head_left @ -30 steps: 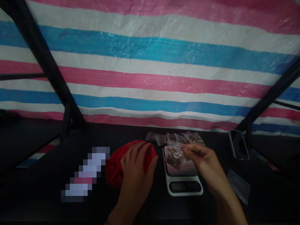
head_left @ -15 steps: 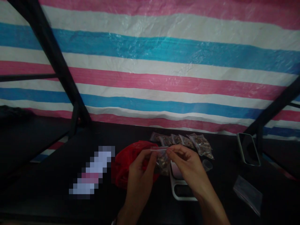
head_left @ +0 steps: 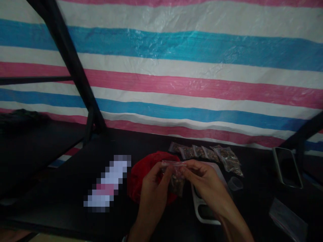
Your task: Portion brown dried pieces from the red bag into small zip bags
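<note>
Between my two hands hangs a small clear zip bag [head_left: 177, 184] with brownish bits in its lower part. My left hand [head_left: 155, 183] pinches the bag's top left, thumb in front. At the top right of the same bag, my right hand [head_left: 202, 174] grips with thumb and fingers. Behind my left hand lies a red plastic bag [head_left: 141, 171]. A white kitchen scale [head_left: 198, 208] sits under my right hand, which partly covers it. Several filled zip bags [head_left: 199, 152] lie in a row beyond my hands.
A small clear plastic cup [head_left: 235, 183] stands right of the scale. Farther right are a phone [head_left: 287, 167] and a flat clear bag [head_left: 287, 220]. A blurred-out pale strip [head_left: 107, 185] lies left on the black table [head_left: 63, 201]. Black posts [head_left: 75, 70] rise before a striped sheet [head_left: 176, 47].
My view has shifted slightly, so the table things appear farther right. Both hands still hold the zip bag, and my fingers have moved a little along its top edge.
</note>
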A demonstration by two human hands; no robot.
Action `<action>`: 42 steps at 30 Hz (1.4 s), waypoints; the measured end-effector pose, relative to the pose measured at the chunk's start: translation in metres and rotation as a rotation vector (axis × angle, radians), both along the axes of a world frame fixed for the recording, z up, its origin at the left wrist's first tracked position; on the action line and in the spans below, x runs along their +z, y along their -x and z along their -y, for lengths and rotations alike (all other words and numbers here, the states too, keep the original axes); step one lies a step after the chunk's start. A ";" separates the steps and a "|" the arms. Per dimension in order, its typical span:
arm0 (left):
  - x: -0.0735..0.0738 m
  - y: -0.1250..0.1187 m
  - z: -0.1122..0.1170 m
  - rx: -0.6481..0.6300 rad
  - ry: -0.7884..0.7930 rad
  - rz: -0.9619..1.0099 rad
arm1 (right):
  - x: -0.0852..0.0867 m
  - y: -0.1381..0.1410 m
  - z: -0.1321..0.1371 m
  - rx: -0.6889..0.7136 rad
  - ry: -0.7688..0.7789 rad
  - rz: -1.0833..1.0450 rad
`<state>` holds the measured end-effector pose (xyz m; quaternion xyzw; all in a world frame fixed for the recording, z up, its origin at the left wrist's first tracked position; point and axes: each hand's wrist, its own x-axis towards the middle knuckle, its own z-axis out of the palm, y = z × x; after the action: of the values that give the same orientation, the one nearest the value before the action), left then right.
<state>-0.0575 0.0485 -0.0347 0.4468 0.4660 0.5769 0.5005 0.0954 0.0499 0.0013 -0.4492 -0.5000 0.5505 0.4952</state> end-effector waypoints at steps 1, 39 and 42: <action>0.001 0.001 0.000 0.001 -0.003 -0.002 | 0.000 0.001 -0.001 0.000 0.009 -0.003; -0.008 0.008 0.005 0.094 -0.367 -0.328 | -0.001 0.005 0.013 -0.047 -0.097 0.231; -0.005 0.002 0.007 0.163 -0.403 -0.357 | 0.006 0.003 0.015 -0.074 -0.103 0.288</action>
<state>-0.0592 0.0414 -0.0399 0.5931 0.4568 0.6084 0.2634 0.0923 0.0347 0.0073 -0.5155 -0.5765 0.4352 0.4609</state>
